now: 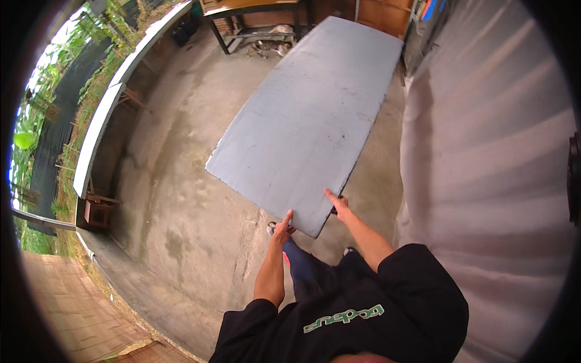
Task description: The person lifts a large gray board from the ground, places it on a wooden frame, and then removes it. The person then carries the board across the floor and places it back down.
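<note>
We hold grey board point(308, 115) by near end only, far end out over concrete floor point(181, 199). Left hand point(283, 227) and right hand point(338, 204) fingers clamped on edge (thin grip). Risk: long overhang levers down, board slips; far corner near corrugated wall point(484, 151) could knock it.

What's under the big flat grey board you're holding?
Under the flat grey board, bare concrete floor shows around its edges; the floor directly beneath it is hidden. Left hand and right hand grip its near end.
</note>
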Demonstrator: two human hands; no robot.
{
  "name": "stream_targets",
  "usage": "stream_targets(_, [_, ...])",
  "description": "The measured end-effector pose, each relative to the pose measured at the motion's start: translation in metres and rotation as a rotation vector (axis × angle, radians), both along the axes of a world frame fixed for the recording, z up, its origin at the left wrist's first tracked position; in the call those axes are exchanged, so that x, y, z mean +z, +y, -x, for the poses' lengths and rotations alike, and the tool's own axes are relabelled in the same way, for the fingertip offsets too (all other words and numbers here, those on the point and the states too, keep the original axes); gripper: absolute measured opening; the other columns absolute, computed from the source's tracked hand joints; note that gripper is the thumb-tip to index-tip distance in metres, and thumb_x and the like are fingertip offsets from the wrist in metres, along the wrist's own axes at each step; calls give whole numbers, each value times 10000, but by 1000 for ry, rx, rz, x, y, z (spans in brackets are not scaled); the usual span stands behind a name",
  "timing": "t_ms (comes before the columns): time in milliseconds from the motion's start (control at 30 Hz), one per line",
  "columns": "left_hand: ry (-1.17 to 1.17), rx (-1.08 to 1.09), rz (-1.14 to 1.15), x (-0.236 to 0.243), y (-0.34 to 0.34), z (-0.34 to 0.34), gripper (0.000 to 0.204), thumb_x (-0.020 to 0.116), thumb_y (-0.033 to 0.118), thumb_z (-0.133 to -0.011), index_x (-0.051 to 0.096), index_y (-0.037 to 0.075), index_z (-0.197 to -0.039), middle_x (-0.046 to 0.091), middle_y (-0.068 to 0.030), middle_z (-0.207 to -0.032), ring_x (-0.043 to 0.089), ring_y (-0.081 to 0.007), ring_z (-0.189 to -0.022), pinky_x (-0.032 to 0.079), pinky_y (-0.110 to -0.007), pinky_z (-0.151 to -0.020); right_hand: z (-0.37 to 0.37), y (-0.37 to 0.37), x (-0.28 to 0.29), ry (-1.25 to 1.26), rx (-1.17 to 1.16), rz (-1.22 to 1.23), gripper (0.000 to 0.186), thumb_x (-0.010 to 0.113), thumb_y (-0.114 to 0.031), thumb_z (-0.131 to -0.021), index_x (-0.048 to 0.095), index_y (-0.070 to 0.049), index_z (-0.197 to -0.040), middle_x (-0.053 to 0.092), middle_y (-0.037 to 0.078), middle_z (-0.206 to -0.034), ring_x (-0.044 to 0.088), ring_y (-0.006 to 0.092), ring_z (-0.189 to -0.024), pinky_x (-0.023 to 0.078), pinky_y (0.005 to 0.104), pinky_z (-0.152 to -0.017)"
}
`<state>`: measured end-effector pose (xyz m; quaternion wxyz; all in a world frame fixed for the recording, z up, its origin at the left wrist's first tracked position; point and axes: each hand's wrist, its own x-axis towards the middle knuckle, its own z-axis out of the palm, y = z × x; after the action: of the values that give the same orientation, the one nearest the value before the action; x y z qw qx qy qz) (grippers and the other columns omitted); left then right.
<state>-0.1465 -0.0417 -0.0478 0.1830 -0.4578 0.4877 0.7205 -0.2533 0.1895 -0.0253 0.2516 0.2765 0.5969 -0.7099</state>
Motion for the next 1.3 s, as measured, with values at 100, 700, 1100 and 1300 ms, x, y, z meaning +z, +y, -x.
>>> stream_targets(100, [120, -106, -174, -25, 55, -29, 937, 798, 576, -706, 494, -113, -1263, 572, -195, -1215, 610, -288, -1040, 529, -398, -874, -21, 63, -4, -22, 7, -88, 932, 844, -512, -665, 491, 96, -1276, 577, 192, -1256, 580, 267, -1131, 482, 395, -956])
stream_targets(700, [45, -449, 473, -16, 69, -113, 594, 611, 526, -889, 571, 58, -1253, 611, -73, -1080, 560, -197, -951, 446, -347, -785, -69, 240, -30, 60, 89, -980, 905, 669, -593, -800, 364, -3, -1414, 498, 194, -1360, 500, 348, -1238, 431, 472, -1003])
stream_targets(1100, [7, -81, 197, -6, 11, -72, 884, 674, 474, -862, 225, 27, -1478, 291, -248, -1489, 379, -419, -1328, 409, -536, -1025, -145, 205, -13, -82, -13, -1080, 990, 708, -502, -789, 209, -9, -1487, 287, 263, -1492, 313, 382, -1385, 340, 484, -1100])
stream_targets(1300, [8, -1, 114, -11, 4, -54, 1032, 767, 416, -802, 114, 55, -1514, 171, -257, -1532, 334, -447, -1352, 438, -590, -995, -198, 202, -68, -96, -299, -573, 1224, 800, -432, -730, -65, -105, -1532, 192, 238, -1539, 257, 410, -1400, 310, 498, -1109])
